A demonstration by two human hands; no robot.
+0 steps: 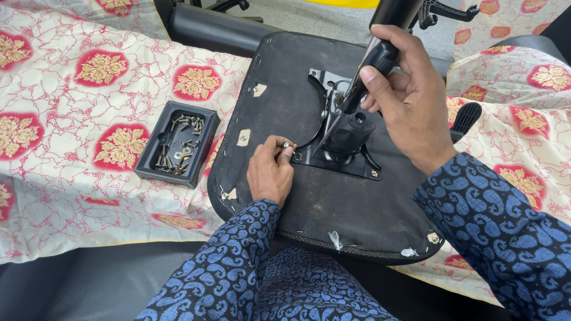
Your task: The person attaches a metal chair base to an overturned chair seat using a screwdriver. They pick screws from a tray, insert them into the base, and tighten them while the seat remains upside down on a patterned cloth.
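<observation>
I am pinching a small silver bolt [286, 144] between the fingertips of my left hand [269, 171], holding it right at the left edge of the black metal mounting plate [338, 151]. My right hand [410, 98] is grasping a black cylinder [384, 36], fingers clenched around its narrow lower end, tilting it down toward the plate's centre. The plate is sitting on the upturned black chair seat [315, 205]. To the left, a small black tray [177, 144] of screws is resting on the red-and-cream floral cloth [49, 130].
</observation>
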